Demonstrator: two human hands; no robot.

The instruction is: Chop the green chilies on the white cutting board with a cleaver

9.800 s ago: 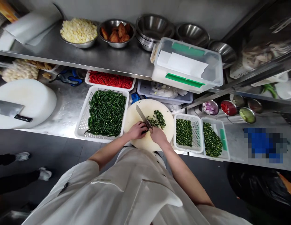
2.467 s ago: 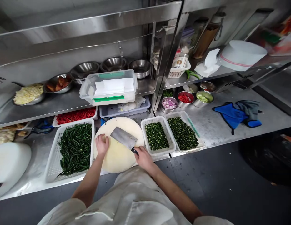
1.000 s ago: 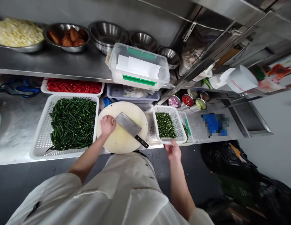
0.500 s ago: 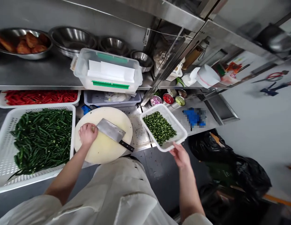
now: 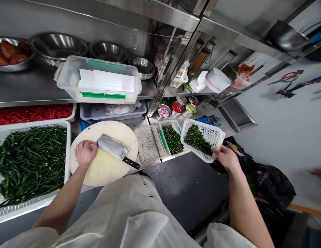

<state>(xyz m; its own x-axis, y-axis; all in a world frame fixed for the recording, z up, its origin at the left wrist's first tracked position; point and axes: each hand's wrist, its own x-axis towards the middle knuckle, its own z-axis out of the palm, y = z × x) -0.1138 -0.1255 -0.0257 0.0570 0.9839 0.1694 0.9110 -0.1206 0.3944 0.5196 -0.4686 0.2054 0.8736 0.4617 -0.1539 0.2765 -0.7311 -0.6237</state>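
"What are my hands doing? They're well apart. My right hand (image 5: 224, 157) is clamped on one end of the white basket (image 5: 213, 135); my left hand (image 5: 85, 154) rests on the round chopping board (image 5: 106, 165), and I can't tell whether its curled fingers pinch anything."

"Where's the basket, exactly?"

"To the left of my right hand, raised, partly over the floor (image 5: 186, 186). It looks tilted, with chopped green pieces (image 5: 198, 138) inside."

"What could go wrong?"

"I hold it at one end only. If my wrist rolls or my grip slips, the load could tip and scatter. Knocking the clear tub (image 5: 162, 138), just left of it, might spill both."

"And by your left hand?"

"The cleaver (image 5: 112, 145) lies flat, blade just beside my fingers, handle poking past the board. A snagged sleeve could swing that edge at my knuckles."

"Farther out?"

"Left of my left hand, a large basket (image 5: 68, 148) of whole green peppers (image 5: 33, 162). Between my hands, a speckled flat lid (image 5: 149, 143). Beyond my right hand, black bags (image 5: 272, 182)."
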